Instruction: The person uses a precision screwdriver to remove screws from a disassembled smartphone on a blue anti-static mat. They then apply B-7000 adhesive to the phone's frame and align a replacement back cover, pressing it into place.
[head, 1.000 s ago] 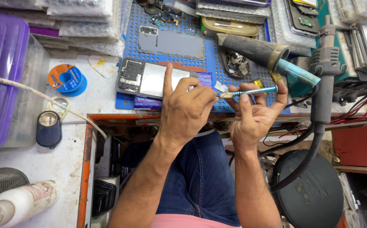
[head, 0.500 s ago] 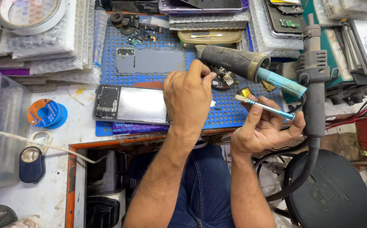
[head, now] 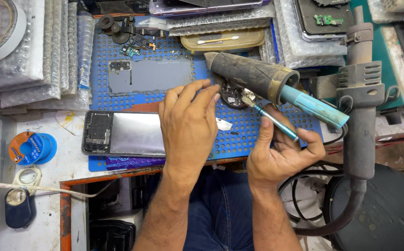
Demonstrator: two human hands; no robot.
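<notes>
We look down on a blue perforated work mat [head: 253, 135] on a cluttered repair bench. Far right stands a grey hot-air gun [head: 360, 107]; a dark soldering iron with a blue handle [head: 276, 83] lies across the mat. An opened phone [head: 118, 134] lies at the mat's near left edge, its grey back cover [head: 150, 74] farther away. Our left hand [head: 190, 125] rests flat on the phone's right end, fingers loose, gripping nothing. Our right hand [head: 281, 155] pinches a slim blue screwdriver [head: 276, 122], tip at a small round part [head: 232, 93].
</notes>
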